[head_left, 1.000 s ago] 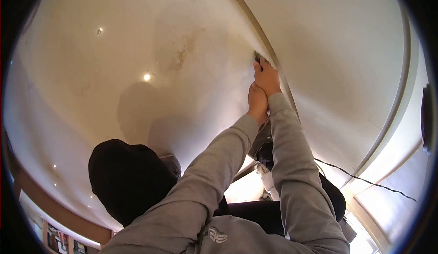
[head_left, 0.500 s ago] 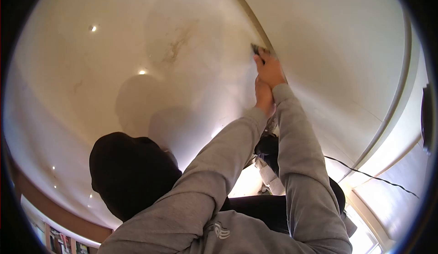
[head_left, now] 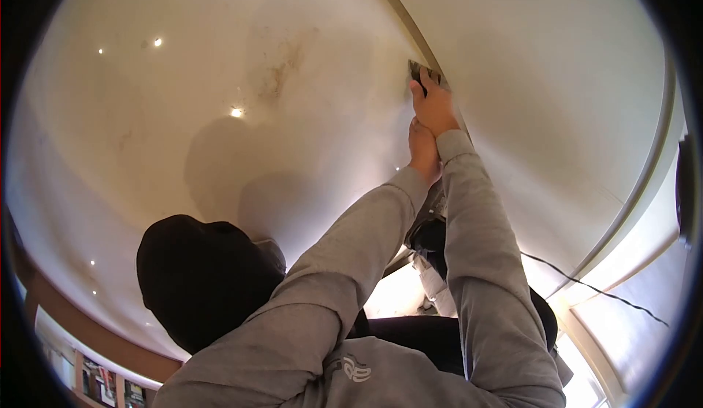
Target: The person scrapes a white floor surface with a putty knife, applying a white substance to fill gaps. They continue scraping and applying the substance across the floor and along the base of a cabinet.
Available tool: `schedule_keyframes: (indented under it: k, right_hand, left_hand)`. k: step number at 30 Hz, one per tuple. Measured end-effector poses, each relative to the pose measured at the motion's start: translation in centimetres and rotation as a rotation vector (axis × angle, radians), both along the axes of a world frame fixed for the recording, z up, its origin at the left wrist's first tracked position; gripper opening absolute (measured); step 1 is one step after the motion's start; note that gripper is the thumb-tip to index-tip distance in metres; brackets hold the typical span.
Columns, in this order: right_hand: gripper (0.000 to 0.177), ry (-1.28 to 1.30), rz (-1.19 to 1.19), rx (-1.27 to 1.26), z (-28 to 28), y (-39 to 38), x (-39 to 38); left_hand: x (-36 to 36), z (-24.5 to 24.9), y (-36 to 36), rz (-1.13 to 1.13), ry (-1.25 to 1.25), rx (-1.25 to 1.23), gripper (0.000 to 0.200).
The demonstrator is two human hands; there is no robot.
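Looks like the rubbing step, somewhere in the middle of the work: a small dark tool (head_left: 419, 71) pressed flat against the ceiling (head_left: 220, 56), just beside the seam (head_left: 399, 12) running across it. Held by the right hand (head_left: 433, 108), arm stretched fully up, fingers bent over the back of the tool and closed on it, not spread. Placed just below, the left hand (head_left: 423, 150), touching the right wrist as a support; cannot tell whether wrapped around the wrist or only leaning on it, being hidden from this side. Probably calls next for even pressure and a short stroke along the seam, without slipping over to the other panel. Well apart to the left, a brown stain (head_left: 282, 71) and a lit lamp (head_left: 236, 112). Lower right, a thin black cable (head_left: 600, 291) hanging across, far from both hands.
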State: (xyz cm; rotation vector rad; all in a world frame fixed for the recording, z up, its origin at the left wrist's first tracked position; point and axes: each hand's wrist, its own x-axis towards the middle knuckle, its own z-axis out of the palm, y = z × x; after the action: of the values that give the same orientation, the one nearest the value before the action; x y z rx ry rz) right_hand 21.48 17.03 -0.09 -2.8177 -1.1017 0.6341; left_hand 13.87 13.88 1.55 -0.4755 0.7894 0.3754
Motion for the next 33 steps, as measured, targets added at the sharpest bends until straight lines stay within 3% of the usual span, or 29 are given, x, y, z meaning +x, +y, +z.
schedule_keyframes:
  k: [3,5,6,8,9,10,12,13,16,18,20,22,24,26,28,30,32,33]
  right_hand:
    - [0.051,0.026,0.021,-0.021,0.3,0.0,0.9]
    - [0.050,-0.191,0.259,0.084,-1.1,-1.7,0.1]
    - [0.050,-0.181,0.267,0.079,-1.7,-1.5,0.5]
    - [0.050,-0.105,0.108,0.033,-1.1,0.6,1.0]
    - [0.049,0.112,-0.080,-0.106,1.8,2.5,0.3]
    - [0.049,0.110,-0.084,-0.109,1.2,0.9,-0.2]
    - [0.048,-0.157,0.249,0.049,-1.2,-0.9,0.8]
    - [0.048,-0.165,0.262,0.052,-1.2,-0.1,1.1]
    - [0.047,-0.170,0.152,0.130,-1.1,0.8,0.1]
    - [0.048,0.041,-0.060,-0.112,0.9,2.9,0.2]
    - [0.051,0.048,-0.031,-0.137,0.9,2.3,-0.1]
    - [0.047,-0.266,0.227,0.077,-2.6,-0.2,-0.1]
    - [0.046,-0.169,0.129,0.071,-1.2,2.5,0.1]
    - [0.049,0.072,-0.067,-0.190,0.5,4.6,0.9]
    - [0.050,0.061,-0.093,-0.147,1.0,3.8,-0.1]
    - [0.042,-0.277,0.179,0.068,-2.6,1.4,0.3]
    - [0.043,-0.198,0.112,0.034,-1.1,3.6,-0.1]
    - [0.046,-0.054,-0.027,-0.120,0.4,5.3,0.0]
  left_hand:
    - [-0.5,1.7,0.0,-0.018,-0.002,-0.022,0.036]
    - [0.0,1.0,-0.3,0.041,-0.013,-0.015,0.037]
    - [0.4,0.0,-0.6,0.063,-0.017,0.018,0.037]
    - [0.4,-0.8,-0.5,0.064,-0.020,0.049,0.038]
    - [0.1,-0.1,0.5,-0.012,-0.021,0.023,0.038]
    - [-0.1,0.5,1.1,-0.083,-0.023,-0.004,0.040]
    - [-0.3,1.2,0.6,-0.035,0.001,0.000,0.040]
    - [-0.5,1.4,0.6,0.006,0.044,-0.013,0.040]
    - [-0.1,-0.4,1.5,0.023,0.010,0.025,0.033]
    - [-0.9,0.8,1.8,-0.005,0.028,0.024,0.033]
    - [-0.7,1.7,2.8,0.000,0.020,0.051,0.033]
    - [-1.2,1.9,2.5,-0.018,0.075,0.011,0.035]
    - [-0.3,-1.3,3.1,-0.057,0.030,0.040,0.035]
    - [-0.6,-1.8,2.4,-0.114,-0.027,0.072,0.035]
    - [-0.3,-0.7,3.2,-0.073,-0.002,0.076,0.035]
    - [0.4,-2.0,2.6,-0.060,0.006,0.101,0.036]
    - [-0.1,-2.3,2.8,-0.058,0.050,0.096,0.038]
    - [-0.8,-1.3,4.7,-0.122,-0.007,0.029,0.037]
